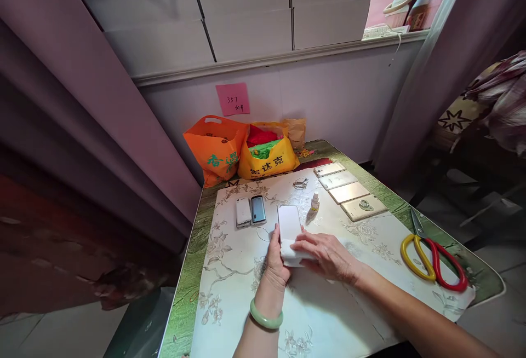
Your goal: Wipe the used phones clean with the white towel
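Note:
My left hand [277, 259] is closed around the side of a smartphone [290, 220], whose pale face is turned up. In my right hand [326, 254] is a folded white cloth [291, 253], pressed onto the phone's lower part. That part of the phone is hidden by cloth and fingers. Just beyond the phone, to its right, a small white-capped bottle [315, 202] stands upright. Left of the phone lie a white phone [243, 213] and a blue-grey phone [258, 209], side by side.
Several gold and silver phones [349, 191] lie in a row at the right. Scissors [427, 262] with yellow and red handles rest near the right edge. An orange bag [217, 150] and a yellow bag [269, 161] stand at the back, with thin wire-like pieces [300, 183] before them.

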Demonstrator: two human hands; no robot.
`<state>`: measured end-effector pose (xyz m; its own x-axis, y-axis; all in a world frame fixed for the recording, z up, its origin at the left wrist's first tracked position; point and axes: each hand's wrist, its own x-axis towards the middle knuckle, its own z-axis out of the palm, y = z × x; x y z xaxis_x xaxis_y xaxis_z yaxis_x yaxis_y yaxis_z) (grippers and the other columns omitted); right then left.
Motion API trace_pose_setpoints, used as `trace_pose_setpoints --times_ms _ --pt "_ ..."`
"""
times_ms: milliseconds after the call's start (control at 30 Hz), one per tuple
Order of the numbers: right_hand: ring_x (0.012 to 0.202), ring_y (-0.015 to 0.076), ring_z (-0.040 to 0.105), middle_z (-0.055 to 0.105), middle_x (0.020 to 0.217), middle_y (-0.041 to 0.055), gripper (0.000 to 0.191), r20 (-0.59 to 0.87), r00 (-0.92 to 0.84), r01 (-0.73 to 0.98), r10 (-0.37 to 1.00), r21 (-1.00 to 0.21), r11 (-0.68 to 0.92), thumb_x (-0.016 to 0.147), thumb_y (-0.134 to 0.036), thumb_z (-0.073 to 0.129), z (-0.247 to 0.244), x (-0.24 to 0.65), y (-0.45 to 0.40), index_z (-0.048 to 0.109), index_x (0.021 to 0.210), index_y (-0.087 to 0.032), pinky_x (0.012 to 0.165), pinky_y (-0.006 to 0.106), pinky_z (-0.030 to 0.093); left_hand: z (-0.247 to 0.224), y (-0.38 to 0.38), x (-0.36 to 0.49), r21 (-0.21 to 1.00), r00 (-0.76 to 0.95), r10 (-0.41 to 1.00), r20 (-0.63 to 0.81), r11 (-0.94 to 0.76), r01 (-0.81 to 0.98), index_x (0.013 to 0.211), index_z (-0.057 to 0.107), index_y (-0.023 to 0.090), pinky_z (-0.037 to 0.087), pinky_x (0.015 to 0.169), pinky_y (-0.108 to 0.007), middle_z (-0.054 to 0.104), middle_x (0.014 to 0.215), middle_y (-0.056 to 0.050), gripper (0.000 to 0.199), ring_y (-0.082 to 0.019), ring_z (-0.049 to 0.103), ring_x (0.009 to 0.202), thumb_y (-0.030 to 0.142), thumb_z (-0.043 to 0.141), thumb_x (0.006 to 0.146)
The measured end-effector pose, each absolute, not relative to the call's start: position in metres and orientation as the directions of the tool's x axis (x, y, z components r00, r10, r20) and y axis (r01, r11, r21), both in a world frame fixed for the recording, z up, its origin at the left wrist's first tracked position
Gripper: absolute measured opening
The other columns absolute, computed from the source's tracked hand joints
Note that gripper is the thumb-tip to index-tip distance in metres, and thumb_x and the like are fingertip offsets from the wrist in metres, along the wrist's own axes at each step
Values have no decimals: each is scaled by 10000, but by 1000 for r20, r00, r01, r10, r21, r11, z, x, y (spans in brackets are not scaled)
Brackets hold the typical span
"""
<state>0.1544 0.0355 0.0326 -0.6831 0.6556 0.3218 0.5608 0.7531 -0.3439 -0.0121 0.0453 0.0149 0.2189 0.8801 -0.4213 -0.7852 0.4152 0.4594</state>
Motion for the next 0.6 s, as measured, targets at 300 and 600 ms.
trace_pose_setpoints --times_ms 300,600 --pt "807 177 688 593 1347 53 364 478 -36 841 878 -459 285 923 -334 592 40 143 77 622 1284 -304 654 284 544 16 42 -6 452 305 846 -437 500 -739 1132 701 127 548 870 -410 770 909 -118 416 -266 722 869 445 676 865" --pt "865 214 668 647 1227 103 402 417 -572 673 706 -253 695 945 -367 598 18 146 20 572 1326 -241 732 320 515 13 44 -11 432 250 874 -416 432 -791 1123 709 85 554 879 -402 767 952 -157 525 -284 723 895 535 636 862"
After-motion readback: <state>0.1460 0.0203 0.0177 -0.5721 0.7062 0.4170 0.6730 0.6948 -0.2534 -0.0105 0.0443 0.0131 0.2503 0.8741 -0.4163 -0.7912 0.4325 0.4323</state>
